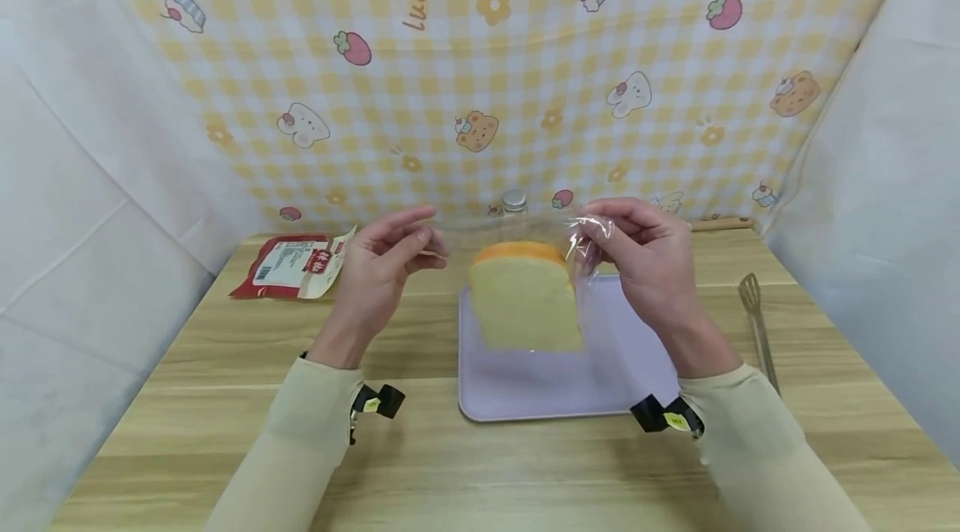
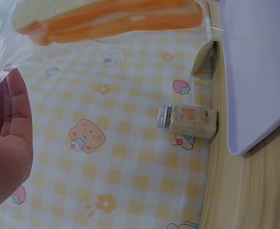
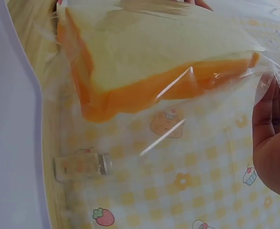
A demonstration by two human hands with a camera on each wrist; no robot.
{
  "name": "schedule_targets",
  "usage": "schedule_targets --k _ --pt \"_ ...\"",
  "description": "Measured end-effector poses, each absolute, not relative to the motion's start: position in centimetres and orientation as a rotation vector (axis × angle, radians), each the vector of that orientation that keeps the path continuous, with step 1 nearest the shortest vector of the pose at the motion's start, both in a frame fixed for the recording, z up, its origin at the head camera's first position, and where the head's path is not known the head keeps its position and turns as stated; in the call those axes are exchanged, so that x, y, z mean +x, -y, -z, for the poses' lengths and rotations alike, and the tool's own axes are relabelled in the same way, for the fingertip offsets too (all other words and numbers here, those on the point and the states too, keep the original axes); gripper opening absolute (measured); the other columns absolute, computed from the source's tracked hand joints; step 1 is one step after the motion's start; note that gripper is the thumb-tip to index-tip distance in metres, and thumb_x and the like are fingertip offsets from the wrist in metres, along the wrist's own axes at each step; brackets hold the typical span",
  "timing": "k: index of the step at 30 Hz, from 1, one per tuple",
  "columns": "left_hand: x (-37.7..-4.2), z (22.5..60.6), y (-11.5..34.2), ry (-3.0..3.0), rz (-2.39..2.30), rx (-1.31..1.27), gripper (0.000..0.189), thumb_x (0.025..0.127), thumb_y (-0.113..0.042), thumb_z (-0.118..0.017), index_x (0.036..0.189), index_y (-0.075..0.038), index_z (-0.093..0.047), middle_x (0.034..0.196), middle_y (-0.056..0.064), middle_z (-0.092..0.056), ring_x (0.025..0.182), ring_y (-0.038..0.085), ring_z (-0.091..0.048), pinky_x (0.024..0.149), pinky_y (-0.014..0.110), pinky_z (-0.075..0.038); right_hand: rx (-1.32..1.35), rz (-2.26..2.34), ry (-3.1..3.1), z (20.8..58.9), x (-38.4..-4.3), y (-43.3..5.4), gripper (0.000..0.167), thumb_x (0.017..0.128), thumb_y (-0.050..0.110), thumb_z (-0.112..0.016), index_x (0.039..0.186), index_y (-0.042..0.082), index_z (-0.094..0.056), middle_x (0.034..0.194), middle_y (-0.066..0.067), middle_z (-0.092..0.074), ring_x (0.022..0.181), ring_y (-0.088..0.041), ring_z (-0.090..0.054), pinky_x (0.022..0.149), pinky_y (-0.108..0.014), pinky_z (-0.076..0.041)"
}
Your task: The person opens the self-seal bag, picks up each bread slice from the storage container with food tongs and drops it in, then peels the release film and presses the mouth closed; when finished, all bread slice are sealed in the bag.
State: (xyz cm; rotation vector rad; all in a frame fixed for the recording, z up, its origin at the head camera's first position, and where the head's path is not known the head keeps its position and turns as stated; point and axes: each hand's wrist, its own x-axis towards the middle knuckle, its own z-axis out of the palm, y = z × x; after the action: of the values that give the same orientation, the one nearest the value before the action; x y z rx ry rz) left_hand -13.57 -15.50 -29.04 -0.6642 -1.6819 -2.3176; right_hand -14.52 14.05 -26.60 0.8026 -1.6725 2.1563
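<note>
Both hands hold up a clear plastic bag (image 1: 592,303) with bread slices (image 1: 525,303) inside, pale with orange crust. My left hand (image 1: 386,265) pinches the bag's upper left corner between thumb and fingers. At the upper right, my right hand (image 1: 641,257) grips the bunched film. In the head view the bread overlaps a lilac tray (image 1: 517,399) lying on the table. The orange crust edge of the bread (image 2: 125,21) shows at the top of the left wrist view, and its pale face (image 3: 154,47) fills much of the right wrist view.
A red and white packet (image 1: 288,267) lies at the table's back left. Behind the tray stands a small jar (image 2: 192,121) with a silver lid, against the checked cloth (image 1: 450,82). A slotted turner (image 1: 757,323) lies right of the tray on the wooden table (image 1: 187,399).
</note>
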Motion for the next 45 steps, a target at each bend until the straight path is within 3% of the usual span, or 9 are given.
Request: schedule_targets --k 5,9,14,17,21,25,32,39,45 --pt "-14.3 28.9 15.7 1.729 2.362 -0.682 0.035 0.109 -0.005 -0.045 0.125 -0.010 -0.075 0.104 0.002 -0.080 0.095 0.018 -0.075 0.091 0.034 -0.061 0.796 -2.138 1.707 26.1 -14.5 -13.9 0.020 0.096 -0.015 -0.064 0.098 -0.001 -0.078 0.078 -0.007 -0.078 0.059 -0.012 -0.070 0.056 -0.028 -0.060" --pt "-14.7 27.6 15.7 2.088 2.108 -0.695 0.035 0.111 -0.018 -0.050 0.139 -0.003 -0.066 0.120 0.007 -0.078 0.109 0.019 -0.074 0.101 0.037 -0.057 0.793 -2.120 1.766 25.9 -14.4 -13.9 0.022 0.096 -0.015 -0.065 0.096 0.002 -0.079 0.072 -0.004 -0.076 0.054 -0.013 -0.068 0.055 -0.028 -0.060" --pt "-14.9 24.3 14.2 2.630 1.536 -0.802 0.038 0.103 -0.029 -0.069 0.139 -0.016 -0.069 0.130 0.001 -0.073 0.126 0.017 -0.065 0.110 0.046 -0.051 0.860 -2.111 1.783 25.8 -14.4 -14.2 0.025 0.095 -0.018 -0.062 0.096 0.001 -0.078 0.070 -0.004 -0.074 0.054 -0.014 -0.068 0.055 -0.028 -0.059" --pt "-15.1 22.6 13.1 2.772 1.344 -0.897 0.033 0.100 -0.034 -0.074 0.129 -0.018 -0.075 0.122 -0.003 -0.076 0.120 0.015 -0.067 0.107 0.044 -0.053 0.894 -2.107 1.795 25.7 -14.4 -14.5 0.029 0.095 -0.019 -0.061 0.098 0.003 -0.079 0.074 -0.003 -0.076 0.057 -0.014 -0.070 0.056 -0.027 -0.059" --pt "-15.2 21.4 12.4 2.798 1.377 -1.001 0.017 0.101 -0.023 -0.074 0.112 -0.013 -0.081 0.109 -0.001 -0.079 0.102 0.016 -0.072 0.093 0.036 -0.058 0.893 -2.077 1.842 25.7 -14.5 -15.0 0.033 0.095 -0.018 -0.061 0.099 0.007 -0.081 0.079 -0.001 -0.078 0.061 -0.012 -0.071 0.060 -0.026 -0.060" --pt "-15.0 21.0 12.5 2.782 1.426 -1.028 0.007 0.099 -0.013 -0.075 0.101 -0.010 -0.081 0.098 0.002 -0.079 0.089 0.019 -0.071 0.082 0.030 -0.056 0.912 -2.034 1.907 25.4 -14.7 -15.3 0.023 0.095 -0.016 -0.063 0.100 -0.001 -0.079 0.083 -0.004 -0.080 0.063 -0.015 -0.072 0.062 -0.028 -0.061" --pt "-14.3 20.3 12.6 2.803 1.405 -0.959 0.006 0.099 -0.013 -0.075 0.098 -0.012 -0.081 0.091 0.001 -0.077 0.080 0.021 -0.066 0.073 0.027 -0.051 0.952 -1.977 2.036 25.2 -15.2 -15.9 0.022 0.098 -0.010 -0.064 0.103 0.005 -0.080 0.089 -0.006 -0.081 0.071 -0.017 -0.076 0.068 -0.031 -0.064" --pt "-14.0 19.8 12.7 2.823 1.378 -0.893 0.005 0.098 -0.013 -0.076 0.098 -0.011 -0.081 0.090 0.002 -0.077 0.080 0.025 -0.067 0.071 0.027 -0.051 1.172 -2.084 2.005 25.1 -15.2 -16.3 0.046 0.098 -0.010 -0.044 0.132 0.005 -0.071 0.111 -0.006 -0.081 0.092 -0.018 -0.077 0.083 -0.032 -0.061" --pt "-13.8 19.4 12.8 2.844 1.316 -0.903 0.006 0.098 -0.013 -0.075 0.097 -0.014 -0.081 0.089 0.000 -0.077 0.079 0.023 -0.065 0.070 0.027 -0.051 1.051 -1.746 2.315 23.2 -14.2 -14.9 0.043 0.097 0.009 -0.071 0.140 0.008 -0.066 0.124 -0.005 -0.075 0.112 -0.018 -0.072 0.088 -0.025 -0.058"
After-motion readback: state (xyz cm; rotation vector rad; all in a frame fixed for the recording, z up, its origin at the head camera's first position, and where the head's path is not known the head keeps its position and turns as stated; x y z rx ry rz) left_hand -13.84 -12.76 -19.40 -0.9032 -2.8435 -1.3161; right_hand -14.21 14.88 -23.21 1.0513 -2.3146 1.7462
